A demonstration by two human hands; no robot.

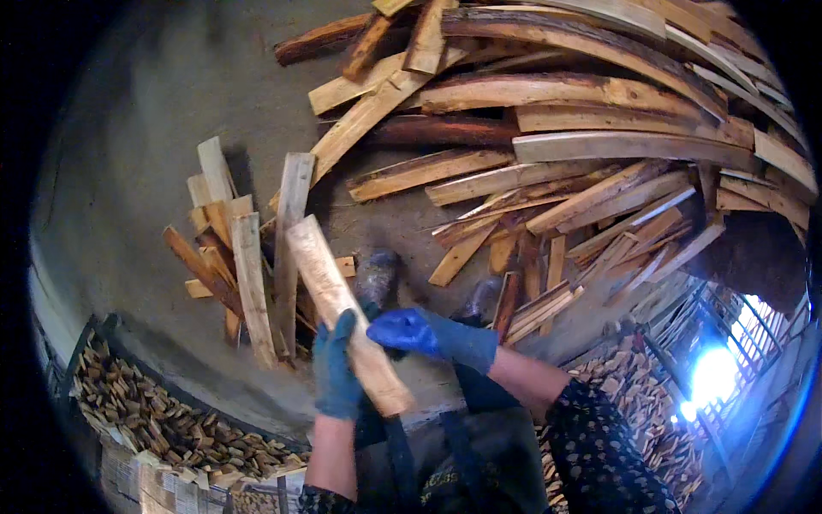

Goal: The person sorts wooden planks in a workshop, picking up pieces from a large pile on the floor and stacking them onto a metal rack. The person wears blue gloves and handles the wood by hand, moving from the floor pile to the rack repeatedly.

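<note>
A pale, rough-sawn wooden board (332, 283) slants across in front of my body, its far end pointing up and to the left. Around its near half wraps my left hand (339, 364), in a teal work glove, with the thumb along the board's left side. My right hand (409, 332), gloved in blue and teal, is closed against the board's right edge; its fingertips are hidden. Just beyond the board stands a loose cluster of cut wood pieces (250, 283), several leaning on end, with a greyish plank (294, 193) among them.
A large heap of long slabs and bark-edged boards (582, 94) fills the far right. Small split pieces fill a bin (163, 420) at lower left, and more lie at lower right (634, 403). My shoe (377, 272) shows on the concrete floor (145, 163). Bright light glares at right.
</note>
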